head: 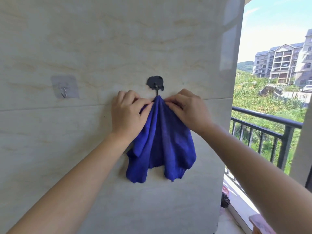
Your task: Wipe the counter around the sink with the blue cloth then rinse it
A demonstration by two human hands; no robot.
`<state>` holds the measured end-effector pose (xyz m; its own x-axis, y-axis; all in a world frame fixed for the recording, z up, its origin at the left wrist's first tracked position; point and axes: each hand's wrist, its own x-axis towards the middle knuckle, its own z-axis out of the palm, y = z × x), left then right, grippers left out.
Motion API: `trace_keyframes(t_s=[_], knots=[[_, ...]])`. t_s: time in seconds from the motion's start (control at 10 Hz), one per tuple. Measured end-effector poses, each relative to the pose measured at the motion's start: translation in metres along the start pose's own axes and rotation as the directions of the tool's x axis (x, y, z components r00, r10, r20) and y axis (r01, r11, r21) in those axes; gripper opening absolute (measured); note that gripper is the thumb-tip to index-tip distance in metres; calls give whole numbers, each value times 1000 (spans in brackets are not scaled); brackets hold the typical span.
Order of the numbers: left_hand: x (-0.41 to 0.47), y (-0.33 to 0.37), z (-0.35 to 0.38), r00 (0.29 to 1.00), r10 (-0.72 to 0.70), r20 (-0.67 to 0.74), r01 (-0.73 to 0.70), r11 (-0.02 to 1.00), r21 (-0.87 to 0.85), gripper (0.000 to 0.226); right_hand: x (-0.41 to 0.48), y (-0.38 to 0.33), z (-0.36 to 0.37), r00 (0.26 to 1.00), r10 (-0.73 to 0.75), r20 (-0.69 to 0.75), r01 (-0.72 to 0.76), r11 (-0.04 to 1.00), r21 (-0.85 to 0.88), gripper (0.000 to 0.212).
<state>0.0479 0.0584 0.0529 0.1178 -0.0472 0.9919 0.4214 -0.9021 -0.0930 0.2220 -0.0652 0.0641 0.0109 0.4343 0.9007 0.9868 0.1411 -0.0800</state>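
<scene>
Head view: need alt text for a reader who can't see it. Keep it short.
The left hand and right hand pinch the top of a blue cloth where it hangs at a black hook on a pale tiled wall. A clear hook sits bare to the left; a railing and buildings show at the right.

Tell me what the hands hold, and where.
Left hand and right hand both pinch the blue cloth at its bunched top, just under the black hook.

Wall [84,39]: cream marbled tile, clear hook [65,92] stuck at left.
Right side: black railing [287,132], sunlit greenery [263,102], apartment blocks [280,63].
</scene>
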Motion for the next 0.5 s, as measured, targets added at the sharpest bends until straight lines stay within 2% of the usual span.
trace_keyframes(t_s=[0.1,0.2,0.3,0.4,0.5], knots=[[-4,4,0,999,-47,1,47,999,-20,14,-13,-3,4,1000,18,1,-18,1000,9,18],[-8,3,-4,1000,19,22,-21,995,99,17,-20,-4,-3,997,65,29,-65,998,25,18],[-30,-10,-7,986,71,153,-112,954,279,43,-27,-3,-21,997,79,21,-80,996,41,20],[-43,-24,-3,970,78,230,-149,939,310,58,-27,-11,-52,993,109,-41,-106,992,75,25],[-42,-21,0,978,74,193,-130,945,299,59,-26,-36,-89,973,155,-169,-86,930,359,20]])
